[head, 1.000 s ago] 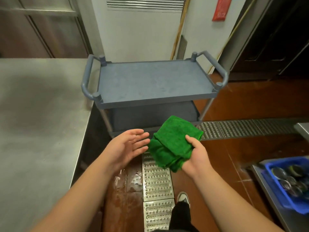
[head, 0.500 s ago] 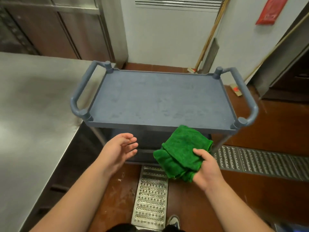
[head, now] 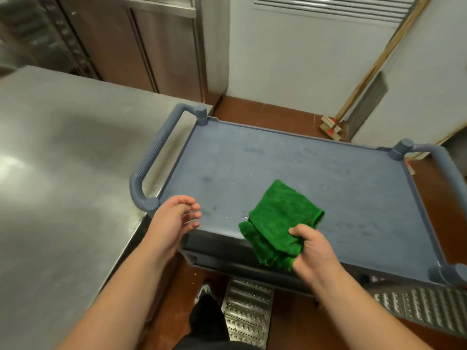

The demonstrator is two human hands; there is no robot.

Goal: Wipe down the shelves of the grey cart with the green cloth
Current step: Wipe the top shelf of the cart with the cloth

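Two hands over the cart (head: 290, 173)
Right hand (head: 312, 251) grips the cloth (head: 280, 223); left hand (head: 174, 221) hangs loose-fingered, holding nothing, beside a steel table (head: 63, 173). Broom (head: 333, 125) behind.

You face one grey cart (head: 303, 173) at twelve o'clock, with one green cloth (head: 280, 223). Your two hands: left hand (head: 174, 221), right hand (head: 313, 251). One steel table (head: 63, 173) sits at nine o'clock.

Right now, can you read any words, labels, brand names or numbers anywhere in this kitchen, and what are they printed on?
No text can be read anywhere in this view.
Grey plastic cart: its top shelf shows only smudges and droplets, no label.
Folded green cloth held by the right hand: no tag visible.
Stainless steel counter: bare metal, no markings.
Red-and-tan object on the floor by the wall: too blurred to tell.
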